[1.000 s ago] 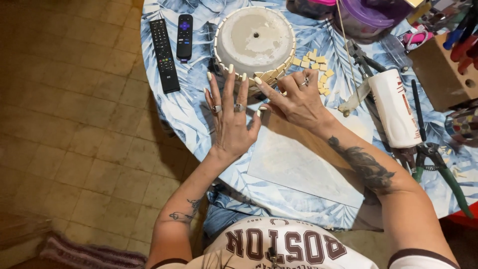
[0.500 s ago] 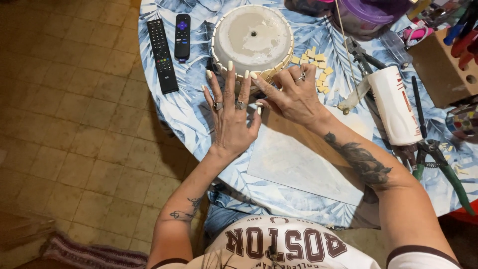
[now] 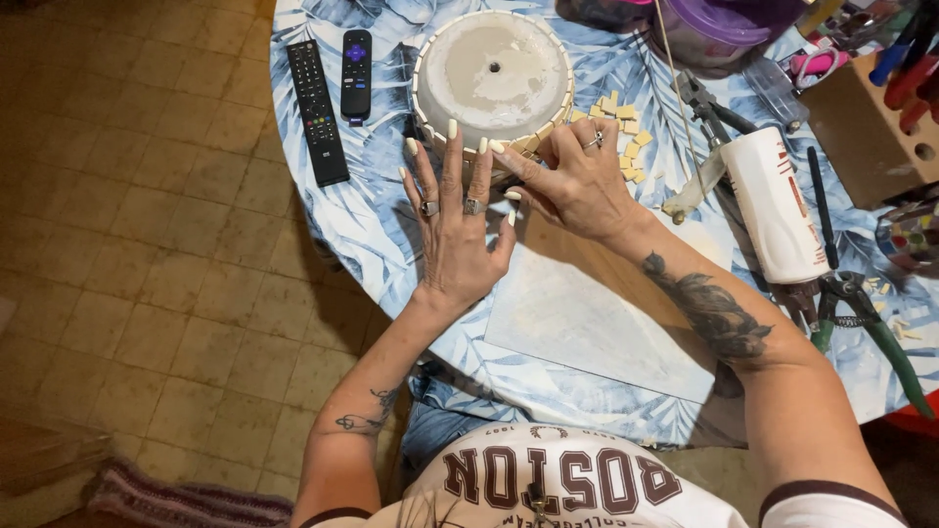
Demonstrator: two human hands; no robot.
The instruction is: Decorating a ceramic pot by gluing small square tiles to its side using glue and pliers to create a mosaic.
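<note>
A round white pot [image 3: 494, 68] stands upside down on the table, with small beige tiles along its near wall. My left hand [image 3: 455, 230] lies flat with the fingers spread, and its fingertips touch the pot's near side. It holds nothing. My right hand [image 3: 577, 186] is curled just to the right, with the index finger pressed along the tiled wall and the thumb below it. Anything pinched under those fingers is hidden. A loose heap of beige tiles [image 3: 626, 127] lies right of the pot, behind my right hand.
Two black remotes [image 3: 316, 112] [image 3: 355, 73] lie left of the pot. A white cartridge in a caulking gun [image 3: 773, 205] and green-handled pliers [image 3: 871, 332] lie to the right. A pale sheet [image 3: 587, 323] covers the near tabletop. A purple-lidded container [image 3: 724, 24] stands at the back.
Both hands stay at the pot's near wall. My right index finger has slid slightly left along the tiled rim.
</note>
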